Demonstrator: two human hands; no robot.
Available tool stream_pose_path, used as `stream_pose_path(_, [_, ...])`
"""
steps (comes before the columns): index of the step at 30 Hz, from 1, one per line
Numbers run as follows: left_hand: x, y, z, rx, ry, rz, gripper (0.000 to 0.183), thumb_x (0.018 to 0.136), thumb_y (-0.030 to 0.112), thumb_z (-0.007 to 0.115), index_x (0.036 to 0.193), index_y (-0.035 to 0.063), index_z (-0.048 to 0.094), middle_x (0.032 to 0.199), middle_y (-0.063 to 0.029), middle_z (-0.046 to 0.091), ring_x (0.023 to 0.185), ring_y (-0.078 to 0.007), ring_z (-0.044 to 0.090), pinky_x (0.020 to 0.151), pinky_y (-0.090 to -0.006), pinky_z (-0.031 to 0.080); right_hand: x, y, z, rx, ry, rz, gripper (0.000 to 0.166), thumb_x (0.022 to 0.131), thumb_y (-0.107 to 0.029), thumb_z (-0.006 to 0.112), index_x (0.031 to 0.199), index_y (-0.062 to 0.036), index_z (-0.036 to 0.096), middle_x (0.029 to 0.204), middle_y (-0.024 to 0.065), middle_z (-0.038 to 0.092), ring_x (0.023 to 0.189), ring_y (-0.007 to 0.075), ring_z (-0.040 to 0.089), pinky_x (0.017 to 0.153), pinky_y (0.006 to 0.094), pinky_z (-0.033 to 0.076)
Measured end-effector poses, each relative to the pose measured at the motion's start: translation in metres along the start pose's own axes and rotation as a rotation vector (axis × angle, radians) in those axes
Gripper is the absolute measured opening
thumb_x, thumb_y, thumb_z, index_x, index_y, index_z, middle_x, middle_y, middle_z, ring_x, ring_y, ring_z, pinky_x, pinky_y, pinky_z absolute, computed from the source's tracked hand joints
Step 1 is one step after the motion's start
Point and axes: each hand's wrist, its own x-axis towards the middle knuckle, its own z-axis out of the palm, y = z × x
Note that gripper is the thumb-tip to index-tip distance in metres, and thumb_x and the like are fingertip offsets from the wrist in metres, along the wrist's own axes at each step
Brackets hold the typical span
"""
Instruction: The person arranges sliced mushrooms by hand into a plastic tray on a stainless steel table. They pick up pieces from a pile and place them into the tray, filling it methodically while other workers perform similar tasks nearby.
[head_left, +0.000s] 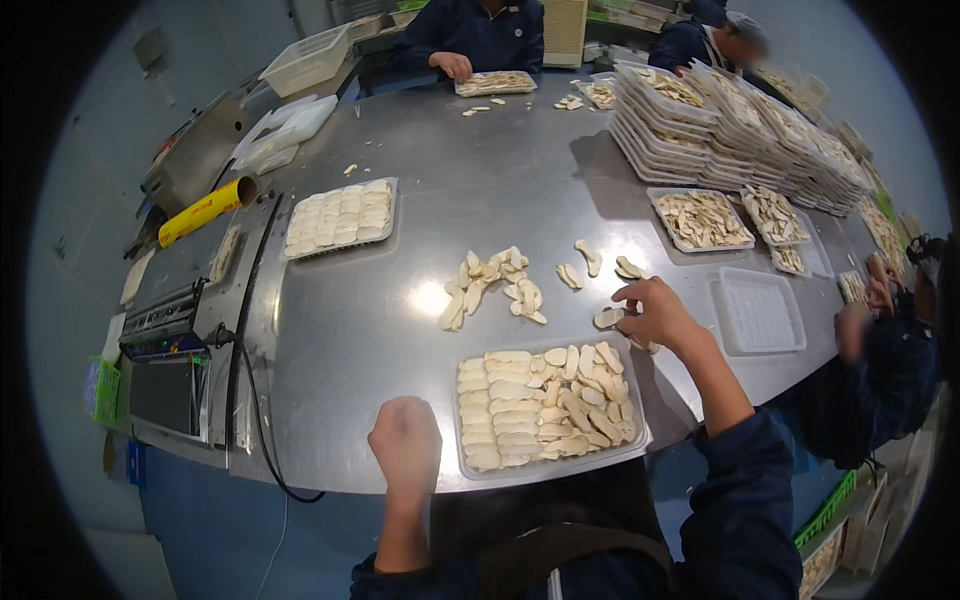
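Note:
My right hand (656, 315) is over the steel table, its thumb and fingers at the end of a pale dried slice (608, 319), which looks like mushroom. Just below lies a clear plastic tray (551, 474). Neat overlapping columns of slices (514, 409) fill its left part; looser slices (592, 397) lie jumbled at right. My left hand (407, 442), blurred and curled, is left of this tray near the table edge; its palm side is hidden. Beyond the tray is a loose pile of slices (495, 281), with single slices (568, 276) to its right.
A filled tray (341, 217) stands at left beside a tray-wrapping machine (169, 322) and a yellow tube (206, 212). Tall stacks of filled trays (664, 142) rise at back right. An empty tray (759, 311) lies right. Co-workers (480, 34) are opposite and at right.

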Motion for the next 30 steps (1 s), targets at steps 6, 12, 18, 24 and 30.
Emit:
stream_pose_path(6, [0.003, -0.012, -0.002, 0.059, 0.034, 0.029, 0.016, 0.089, 0.01, 0.057, 0.09, -0.004, 0.064, 0.078, -0.0129, 0.067, 0.071, -0.0141, 0.062, 0.069, -0.0298, 0.05, 0.012, 0.002, 0.008, 0.012, -0.035, 0.062, 0.022, 0.066, -0.013, 0.072, 0.083, 0.001, 0.071, 0.07, 0.0128, 0.066, 0.068, 0.026, 0.063, 0.066, 0.0341, 0.051])
stream_pose_path(12, [0.005, -0.018, -0.001, 0.089, 0.039, 0.055, 0.018, 0.088, 0.015, 0.059, 0.091, -0.0015, 0.066, 0.077, -0.0145, 0.066, 0.067, -0.0173, 0.063, 0.066, -0.0304, 0.05, -0.036, -0.056, 0.003, 0.161, 0.14, -0.09, 0.014, 0.065, -0.01, 0.074, 0.076, -0.002, 0.07, 0.063, 0.007, 0.062, 0.064, 0.0218, 0.058, 0.06, 0.0327, 0.047])
stream_pose_path(18, [0.001, -0.012, -0.002, 0.023, 0.023, 0.078, 0.015, 0.092, 0.012, 0.059, 0.092, -0.0032, 0.063, 0.071, -0.0023, 0.061, 0.063, -0.0061, 0.054, 0.059, -0.0215, 0.044, -0.108, -0.14, 0.028, 0.106, -0.03, -0.594, 0.013, 0.07, -0.008, 0.072, 0.078, -0.0046, 0.063, 0.071, 0.0083, 0.056, 0.072, 0.0263, 0.054, 0.067, 0.0368, 0.047])
stream_pose_path(24, [0.0, -0.014, -0.002, 0.03, 0.022, 0.109, 0.014, 0.093, 0.01, 0.059, 0.092, -0.0039, 0.062, 0.071, 0.001, 0.059, 0.062, -0.0032, 0.051, 0.057, -0.0188, 0.042, -0.115, -0.15, 0.046, -0.016, -0.099, -0.648, 0.015, 0.072, -0.01, 0.069, 0.077, -0.0018, 0.057, 0.076, 0.0118, 0.055, 0.079, 0.029, 0.054, 0.072, 0.0365, 0.046])
stream_pose_path(30, [-0.002, -0.01, -0.005, 0.041, 0.009, 0.097, 0.018, 0.09, 0.014, 0.06, 0.096, -0.0026, 0.064, 0.073, -0.006, 0.064, 0.064, -0.0087, 0.057, 0.061, -0.0236, 0.046, -0.113, -0.152, 0.044, 0.009, -0.072, -0.615, 0.014, 0.071, -0.008, 0.07, 0.078, -0.0017, 0.059, 0.074, 0.0111, 0.056, 0.077, 0.0285, 0.054, 0.07, 0.0369, 0.046])
